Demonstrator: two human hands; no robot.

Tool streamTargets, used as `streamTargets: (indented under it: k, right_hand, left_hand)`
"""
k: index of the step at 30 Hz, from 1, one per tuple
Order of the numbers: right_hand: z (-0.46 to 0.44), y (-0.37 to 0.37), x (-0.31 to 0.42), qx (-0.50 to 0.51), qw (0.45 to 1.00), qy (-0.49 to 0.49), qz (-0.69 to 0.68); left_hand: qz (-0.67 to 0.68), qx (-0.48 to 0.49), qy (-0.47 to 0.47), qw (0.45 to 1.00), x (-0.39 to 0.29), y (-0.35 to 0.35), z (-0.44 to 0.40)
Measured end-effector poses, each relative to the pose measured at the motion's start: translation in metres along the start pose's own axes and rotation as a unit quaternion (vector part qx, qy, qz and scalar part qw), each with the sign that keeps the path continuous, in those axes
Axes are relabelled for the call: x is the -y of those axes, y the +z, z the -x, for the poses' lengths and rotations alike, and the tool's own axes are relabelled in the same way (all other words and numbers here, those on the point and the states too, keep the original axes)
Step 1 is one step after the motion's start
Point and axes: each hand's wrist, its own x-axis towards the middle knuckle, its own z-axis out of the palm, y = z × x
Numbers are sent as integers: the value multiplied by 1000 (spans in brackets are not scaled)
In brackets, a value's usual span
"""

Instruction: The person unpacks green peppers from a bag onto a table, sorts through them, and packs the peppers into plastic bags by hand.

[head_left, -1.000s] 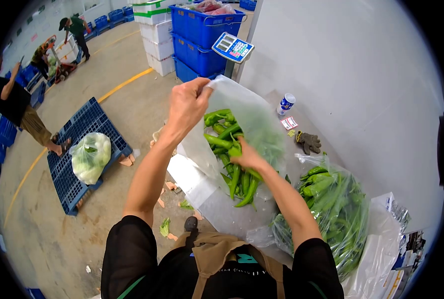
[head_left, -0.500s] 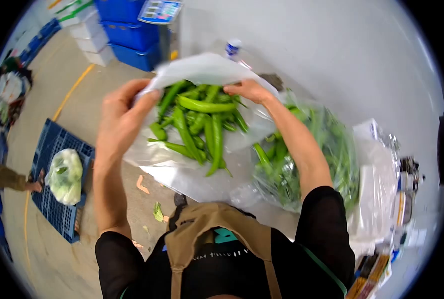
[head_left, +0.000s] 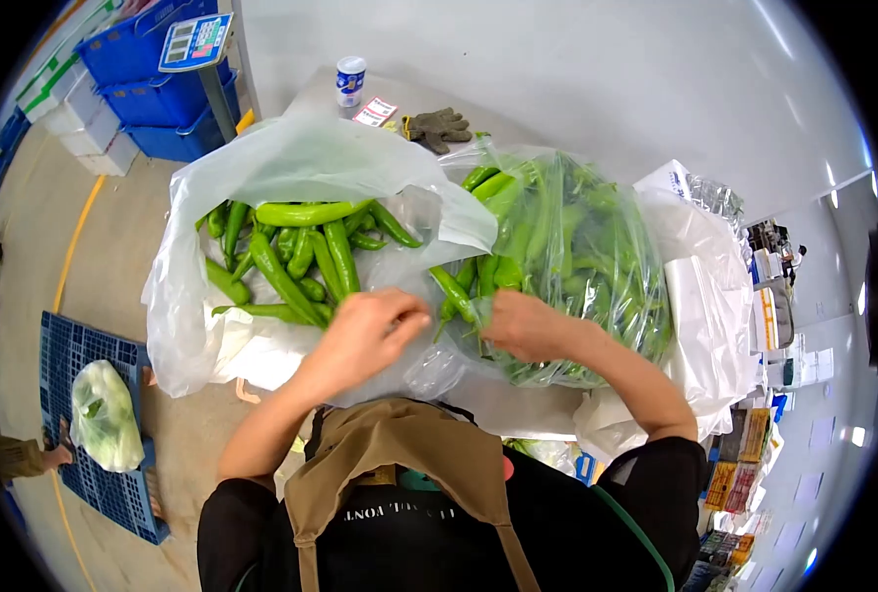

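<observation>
My left hand (head_left: 368,337) hovers by the front edge of an opened whitish plastic bag (head_left: 187,296), its fingers loosely curled and apart with nothing visible in them. Long green peppers (head_left: 279,266) lie in a heap inside that bag. To its right, a clear plastic bag (head_left: 597,286) bulges with more green peppers (head_left: 503,212), a few poking out at its left opening. At this opening my right hand (head_left: 526,326) is closed on the bag's near edge; its fingertips are partly hidden.
Behind the bags are a grey glove (head_left: 437,128), printed labels (head_left: 375,111) and a blue-white tub (head_left: 350,81). A scale display (head_left: 194,41) stands before blue crates (head_left: 168,104). White plastic bags (head_left: 700,296) lie at right. A blue pallet (head_left: 89,340) holds a bagged vegetable (head_left: 106,419).
Both hands have let go of the whitish bag and come down toward me. My right hand is now at the clear bag. The view has shifted, showing more on the right.
</observation>
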Motion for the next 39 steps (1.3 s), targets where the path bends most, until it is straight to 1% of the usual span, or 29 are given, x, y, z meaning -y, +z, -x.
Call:
streamTargets:
  k: [1,2,3,4,6,7,9,10,11,12,14,15,18,19,21,22,23,24,26,27,30,33,36,37,39]
  right_hand:
    - [9,-3,7,-2,1000,12,-21]
    - [19,-9,15,-4,999,23,-41]
    - [26,-15,22,-8,997,35,-62]
    - [31,-23,27,25,996,80,-36]
    - [41,-34,36,93,981,171,10]
    - [46,-32,34,48,978,204,-10]
    - [58,-23,26,-46,961,269,-52]
    - [59,-20,25,-76,961,264,-44]
    - [60,-18,25,-107,960,258,-35]
    - [61,-17,25,-137,958,250,-27]
    - [58,-18,28,-59,965,257,-7]
    - [57,-18,29,-20,966,260,2]
    - [55,-9,25,-25,975,208,74]
    - [54,-11,24,-66,982,154,90]
    - [52,-20,23,-146,981,45,123]
    - [53,-18,22,-139,987,38,64]
    - [56,-12,20,-133,991,32,4]
    - [60,-10,19,-126,990,26,-56]
    - [75,-23,28,-74,981,85,-156]
    - [82,-33,35,-48,971,114,-206]
    - [99,-57,47,-72,951,160,-254]
    - [104,-52,41,-69,946,226,-224]
    - [101,-52,37,-59,944,248,-211]
    - [97,-54,38,-51,941,257,-216]
    - [83,-61,42,-38,934,279,-221]
  left_hand:
    - [18,89,-71,993,25,22,-15]
    - [34,177,-140,974,53,46,-28]
    - [20,145,-165,975,87,79,-34]
    - [6,113,-189,976,116,108,-40]
    - [64,80,-196,975,149,147,-58]
    - [92,62,-200,974,153,158,-66]
    - [223,19,-212,951,136,163,-84]
    - [287,-4,-217,933,125,163,-94]
    - [346,16,-207,915,102,150,-101]
    - [378,42,-225,897,90,146,-107]
    - [437,90,-262,856,73,144,-119]
    - [441,96,-224,864,65,144,-124]
    - [426,122,-253,860,33,129,-130]
    - [453,112,-266,844,45,136,-135]
    - [443,143,-279,840,52,134,-136]
    - [437,160,-286,838,55,135,-136]
    - [412,97,-286,860,58,143,-134]
    - [408,128,-307,851,65,146,-135]
    - [398,186,-346,829,74,139,-135]
    - [432,202,-356,804,69,132,-132]
    - [491,215,-327,778,74,124,-123]
    - [502,204,-336,771,74,131,-118]
    - [454,188,-339,802,66,134,-121]
    - [443,146,-348,813,60,138,-122]
    - [544,184,-343,744,77,139,-131]
